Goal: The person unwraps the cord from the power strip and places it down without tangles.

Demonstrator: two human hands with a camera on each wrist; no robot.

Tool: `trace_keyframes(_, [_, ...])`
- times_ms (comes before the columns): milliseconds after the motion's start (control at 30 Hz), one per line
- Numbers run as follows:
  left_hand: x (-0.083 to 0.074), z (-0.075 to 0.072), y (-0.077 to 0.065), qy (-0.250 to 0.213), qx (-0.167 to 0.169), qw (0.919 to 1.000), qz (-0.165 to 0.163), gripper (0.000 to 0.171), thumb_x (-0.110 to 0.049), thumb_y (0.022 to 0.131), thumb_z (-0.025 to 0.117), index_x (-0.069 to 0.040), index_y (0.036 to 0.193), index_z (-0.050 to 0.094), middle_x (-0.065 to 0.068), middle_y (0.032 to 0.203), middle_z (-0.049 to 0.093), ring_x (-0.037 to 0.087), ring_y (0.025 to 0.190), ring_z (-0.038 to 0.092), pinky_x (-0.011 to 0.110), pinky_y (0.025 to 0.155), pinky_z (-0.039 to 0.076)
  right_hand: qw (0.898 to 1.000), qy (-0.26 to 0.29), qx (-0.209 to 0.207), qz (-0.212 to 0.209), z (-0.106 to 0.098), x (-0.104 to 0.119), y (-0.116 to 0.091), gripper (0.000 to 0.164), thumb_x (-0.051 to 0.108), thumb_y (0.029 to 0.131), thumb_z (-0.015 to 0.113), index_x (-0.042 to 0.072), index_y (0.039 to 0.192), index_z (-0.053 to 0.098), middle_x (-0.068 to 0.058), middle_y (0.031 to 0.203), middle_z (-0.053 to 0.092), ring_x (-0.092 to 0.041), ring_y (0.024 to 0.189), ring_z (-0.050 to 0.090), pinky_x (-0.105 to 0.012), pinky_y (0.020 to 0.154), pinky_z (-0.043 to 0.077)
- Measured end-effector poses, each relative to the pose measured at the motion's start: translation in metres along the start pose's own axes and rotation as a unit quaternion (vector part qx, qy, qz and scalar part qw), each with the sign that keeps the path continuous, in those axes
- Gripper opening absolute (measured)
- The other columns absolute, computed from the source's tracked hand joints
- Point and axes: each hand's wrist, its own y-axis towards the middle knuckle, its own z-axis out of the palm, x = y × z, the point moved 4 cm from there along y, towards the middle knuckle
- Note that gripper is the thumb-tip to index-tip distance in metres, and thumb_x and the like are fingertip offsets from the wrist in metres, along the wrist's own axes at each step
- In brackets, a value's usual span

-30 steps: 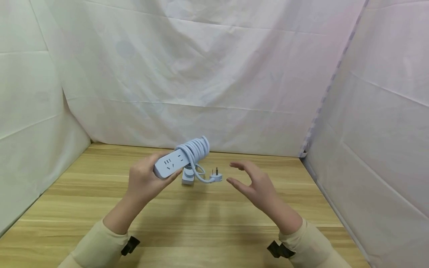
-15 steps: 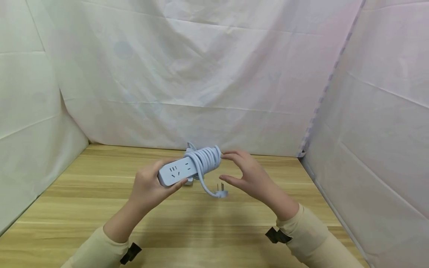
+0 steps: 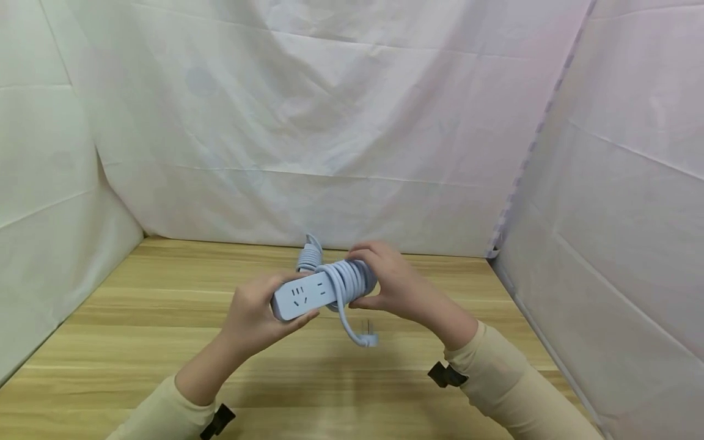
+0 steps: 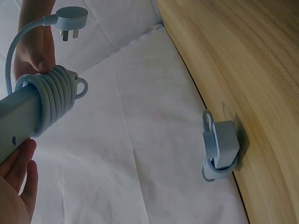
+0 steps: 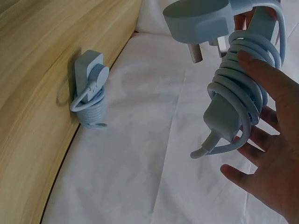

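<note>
A light blue power strip (image 3: pixel 304 296) is held above the table, its cord (image 3: pixel 346 280) wound in a coil around one end. My left hand (image 3: pixel 258 310) grips the socket end, thumb along the near side. On the coiled end, my right hand (image 3: pixel 393 282) has its thumb and fingers around the cord; in the right wrist view the thumb (image 5: pixel 264 74) lies on the coil. The plug (image 3: pixel 370 340) dangles below from a loose length of cord, slightly blurred, prongs pointing up in the head view.
A second wrapped power strip (image 3: pixel 310 256) lies on the wooden table (image 3: pixel 165 293) behind the held one. White cloth (image 3: pixel 330 122) hangs at the back and both sides.
The held power strip has moved right and towards me with my left hand. My right hand has closed in from the right and taken hold of the coiled end. The plug has swung lower.
</note>
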Motion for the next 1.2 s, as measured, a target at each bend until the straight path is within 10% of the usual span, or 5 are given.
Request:
trace_keyframes(300, [-0.001,0.007,-0.002,-0.010,0.016,0.9998,0.006,0.052,-0.051,0.084,0.071,-0.005,0.108,0.069,0.004,0.095,0.072,0.010,0.068,0.058,0.023,0.056,0.043,0.999,0.010,0.026,0.020,0.008,-0.001,-0.001,0.071,0.020,0.063,0.093,0.005,0.121,0.055,-0.005,0.114,0.059,-0.019,0.102,0.056,-0.037,0.088,0.047])
trace_keyframes(833, [0.010,0.010,-0.003,0.015,0.130,0.9871,-0.092,0.062,-0.019,0.063,0.093,-0.007,0.117,0.064,0.004,0.104,0.067,0.013,0.083,0.059,0.030,0.066,0.050,0.993,-0.084,-0.085,-0.015,0.012,0.000,-0.013,0.067,0.025,0.056,0.096,0.006,0.112,0.065,-0.005,0.109,0.067,-0.022,0.095,0.064,-0.038,0.082,0.051])
trace_keyframes(1200, [0.011,0.024,0.009,0.146,0.254,0.9497,-0.109,0.058,-0.026,0.070,0.088,-0.009,0.120,0.063,0.005,0.104,0.069,0.020,0.090,0.064,0.037,0.070,0.052,0.989,-0.112,-0.097,-0.010,0.017,-0.003,-0.012,0.065,0.026,0.051,0.097,0.008,0.106,0.068,-0.004,0.105,0.068,-0.022,0.094,0.064,-0.041,0.083,0.050])
